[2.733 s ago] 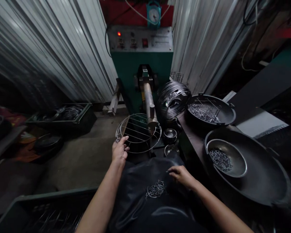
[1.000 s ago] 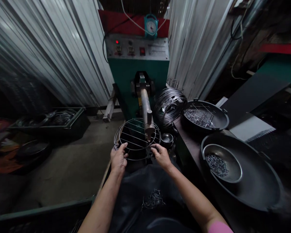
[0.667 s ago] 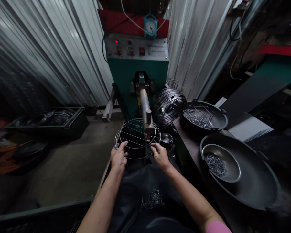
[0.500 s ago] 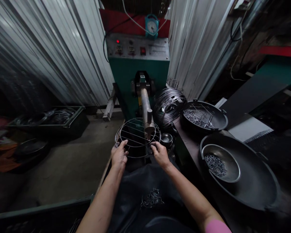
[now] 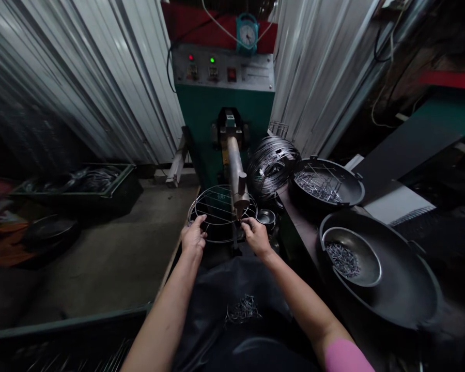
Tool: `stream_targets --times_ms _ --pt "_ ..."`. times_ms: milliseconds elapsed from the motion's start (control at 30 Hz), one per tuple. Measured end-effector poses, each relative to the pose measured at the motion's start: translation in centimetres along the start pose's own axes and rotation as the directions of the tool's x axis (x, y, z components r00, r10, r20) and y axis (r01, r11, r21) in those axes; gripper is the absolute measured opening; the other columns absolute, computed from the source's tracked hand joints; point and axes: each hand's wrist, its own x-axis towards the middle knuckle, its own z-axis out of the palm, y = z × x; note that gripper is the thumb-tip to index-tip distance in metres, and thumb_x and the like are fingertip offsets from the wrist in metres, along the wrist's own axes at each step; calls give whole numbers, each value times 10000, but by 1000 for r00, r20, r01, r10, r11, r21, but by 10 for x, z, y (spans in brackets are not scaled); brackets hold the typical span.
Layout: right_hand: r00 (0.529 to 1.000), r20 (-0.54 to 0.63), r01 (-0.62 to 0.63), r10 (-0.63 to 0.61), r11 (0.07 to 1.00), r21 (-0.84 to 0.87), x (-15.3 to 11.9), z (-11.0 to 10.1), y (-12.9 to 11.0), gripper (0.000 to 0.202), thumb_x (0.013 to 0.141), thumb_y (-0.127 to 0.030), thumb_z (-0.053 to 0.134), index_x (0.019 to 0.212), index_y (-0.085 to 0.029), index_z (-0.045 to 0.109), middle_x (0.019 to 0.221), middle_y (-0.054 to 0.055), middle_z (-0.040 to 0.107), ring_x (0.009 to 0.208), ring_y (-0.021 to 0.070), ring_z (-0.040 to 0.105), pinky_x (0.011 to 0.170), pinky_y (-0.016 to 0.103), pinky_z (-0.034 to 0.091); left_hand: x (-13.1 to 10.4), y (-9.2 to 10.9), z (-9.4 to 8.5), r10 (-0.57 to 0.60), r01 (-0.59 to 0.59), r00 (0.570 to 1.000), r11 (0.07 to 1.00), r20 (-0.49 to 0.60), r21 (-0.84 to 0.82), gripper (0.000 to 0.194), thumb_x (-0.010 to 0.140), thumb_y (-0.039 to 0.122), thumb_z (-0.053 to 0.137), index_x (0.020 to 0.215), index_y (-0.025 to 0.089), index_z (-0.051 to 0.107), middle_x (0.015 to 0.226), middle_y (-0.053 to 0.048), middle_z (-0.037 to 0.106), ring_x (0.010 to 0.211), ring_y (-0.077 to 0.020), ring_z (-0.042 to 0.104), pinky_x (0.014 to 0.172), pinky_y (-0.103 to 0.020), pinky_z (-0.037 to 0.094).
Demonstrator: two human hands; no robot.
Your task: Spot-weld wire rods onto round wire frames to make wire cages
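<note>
A round wire rack [image 5: 216, 224] with two rings and several cross bars is held level under the arm of a spot welder [image 5: 237, 170]. My left hand [image 5: 194, 235] is closed on the rack's left rim, thumb on top. At its right rim, my right hand [image 5: 256, 236] pinches close beside the welder's electrode tip [image 5: 239, 211]; what lies between those fingertips is too small to make out. Short bent wire pieces [image 5: 243, 309] lie in a pile on the dark apron [image 5: 213, 294] over my lap.
Right of the welder are a wire coil [image 5: 273, 165], a black pan [image 5: 352, 183] of wire parts, and a larger pan [image 5: 406, 279] holding a metal bowl [image 5: 372, 263] of short wire pieces. A green bin [image 5: 112, 199] stands left; another bin's edge [image 5: 73, 324] is near.
A green lamp has come on at the welder's panel. The right fingertips sit closer to the electrode tip, and the rack has risen slightly in view. The whole view has shifted a little.
</note>
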Motion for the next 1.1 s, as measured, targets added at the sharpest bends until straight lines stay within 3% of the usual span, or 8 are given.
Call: stream_targets --times_ms 367,500,600,667,733,833,933,1100 --pt "999 -18 -32 31 999 -34 -1 3 -5 167 806 -227 481 868 -172 626 563 -27 567 507 121 543 553 227 438 3 -3 -2 52 -49 998 996 -37 81 330 460 326 689 607 174 436 500 81 347 409 -52 317 366 -191 267" --pt "999 -40 29 -35 991 -129 -19 -9 1 228 801 -240 532 1010 -178 596 859 37 654 724 154 602 692 261 471 7 -3 -8 38 -40 998 998 44 47 386 467 361 735 687 159 492 574 56 409 455 -57 364 403 -186 305" --pt "990 133 95 -55 946 -309 -52 -24 18 224 786 -195 560 1007 -179 597 988 63 639 886 183 592 809 300 453 9 -4 -27 -36 35 988 999 147 9 475 502 471 732 816 175 531 674 23 467 526 -84 459 469 -210 388" --pt "904 423 137 65 892 -430 -78 -31 33 197 763 -142 581 953 -177 620 937 55 647 889 187 593 814 306 451 6 -10 -48 -76 73 977 997 199 23 508 516 507 717 873 192 538 726 4 494 575 -104 505 507 -229 421" --pt "735 650 244 194 818 -521 -100 -34 46 255 719 -134 644 972 -160 630 947 76 638 910 206 584 822 319 447 -1 -22 -73 -83 61 959 994 271 89 525 490 463 741 897 193 549 745 -5 517 580 -105 509 504 -218 413" --pt "559 782 420 273 721 -552 -121 -29 55 444 670 -233 730 1086 -145 601 1048 127 589 995 255 537 859 362 420 -21 -50 -112 -146 19 896 956 420 292 544 423 334 790 905 175 594 718 -9 547 545 -93 481 463 -187 358" --pt "550 792 496 266 659 -565 -129 -14 51 339 753 -307 660 1050 -149 618 1040 131 575 988 258 517 835 362 409 -42 -77 -139 -260 -20 818 878 512 478 451 387 248 796 803 161 648 660 -12 561 525 -99 469 469 -197 358" --pt "577 790 608 207 537 -585 -140 19 43 388 758 -447 622 940 -107 660 972 161 591 961 293 493 830 396 375 -52 -100 -155 -117 -175 846 860 519 480 330 452 259 751 763 180 672 641 -20 585 557 -127 500 518 -223 395"
